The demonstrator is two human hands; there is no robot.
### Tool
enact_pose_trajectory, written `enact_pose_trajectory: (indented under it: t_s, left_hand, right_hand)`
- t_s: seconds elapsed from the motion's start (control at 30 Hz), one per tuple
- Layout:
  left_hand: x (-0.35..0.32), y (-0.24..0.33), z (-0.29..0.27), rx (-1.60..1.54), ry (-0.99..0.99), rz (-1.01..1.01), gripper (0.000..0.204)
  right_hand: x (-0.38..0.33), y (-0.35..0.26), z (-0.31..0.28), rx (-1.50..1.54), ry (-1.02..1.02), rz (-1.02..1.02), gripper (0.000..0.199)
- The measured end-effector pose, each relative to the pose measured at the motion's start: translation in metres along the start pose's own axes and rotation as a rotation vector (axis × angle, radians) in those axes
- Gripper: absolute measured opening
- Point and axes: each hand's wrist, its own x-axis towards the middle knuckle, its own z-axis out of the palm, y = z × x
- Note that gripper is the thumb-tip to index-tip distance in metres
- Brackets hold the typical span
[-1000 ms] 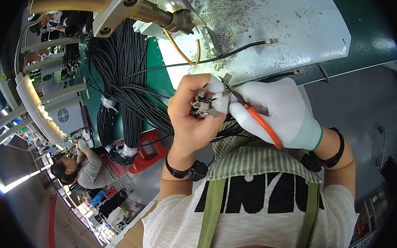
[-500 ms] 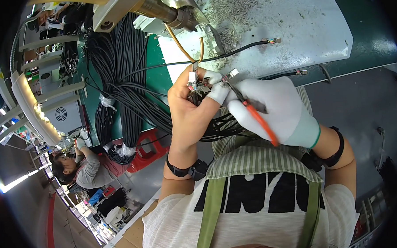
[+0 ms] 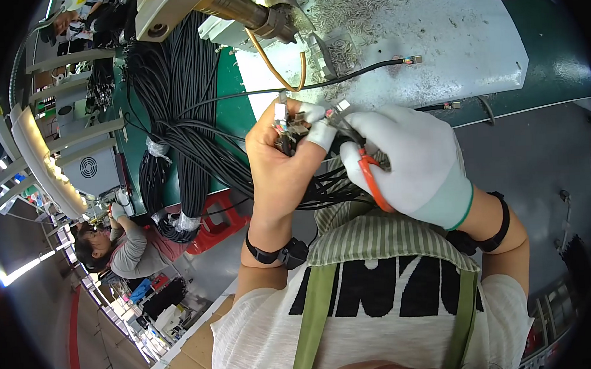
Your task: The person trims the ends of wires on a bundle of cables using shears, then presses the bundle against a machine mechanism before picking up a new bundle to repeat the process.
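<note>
Large black lettering (image 3: 360, 300) spreads across the person's pale shirt (image 3: 375, 342). Silvery metal plugs (image 3: 281, 111) with tiny coloured wires (image 3: 280, 128) sit bunched in the left hand (image 3: 278, 162), its curled fingers gripping them. The white-gloved right hand (image 3: 416, 159) clasps red-handled pliers (image 3: 366, 168), whose tip looks blurred beside one plug.

The left hand (image 3: 278, 165), bare with white fingertip covers (image 3: 320, 136), grips silver metal cable connectors (image 3: 280, 113). The right hand (image 3: 406, 156), in a white knit glove (image 3: 434, 178), holds orange-handled metal pliers (image 3: 372, 182) near the connectors. Black round cables (image 3: 175, 77) lie bundled on the green tabletop (image 3: 557, 57).
</note>
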Motion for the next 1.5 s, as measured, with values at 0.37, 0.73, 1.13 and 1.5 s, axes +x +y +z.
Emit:
enact_pose_trajectory:
  t_s: [0.37, 0.73, 1.13, 1.5]
  left_hand:
    - [-0.011, 0.008, 0.002, 0.145, 0.014, 0.123, 0.019]
    - [-0.01, 0.022, -0.011, 0.023, -0.069, -0.008, 0.013]
    - [-0.002, -0.011, -0.017, -0.057, -0.183, -0.199, 0.011]
    - [0.083, -0.011, -0.038, -0.176, -0.321, -0.239, 0.009]
  right_hand:
    - [-0.001, -0.014, -0.002, -0.516, -0.053, -0.016, 0.03]
    - [0.006, -0.018, -0.006, -0.18, -0.013, -0.102, 0.018]
    - [-0.005, 0.011, -0.005, 0.28, -0.39, 0.078, 0.013]
    - [0.076, 0.067, -0.011, 0.095, -0.116, -0.314, 0.03]
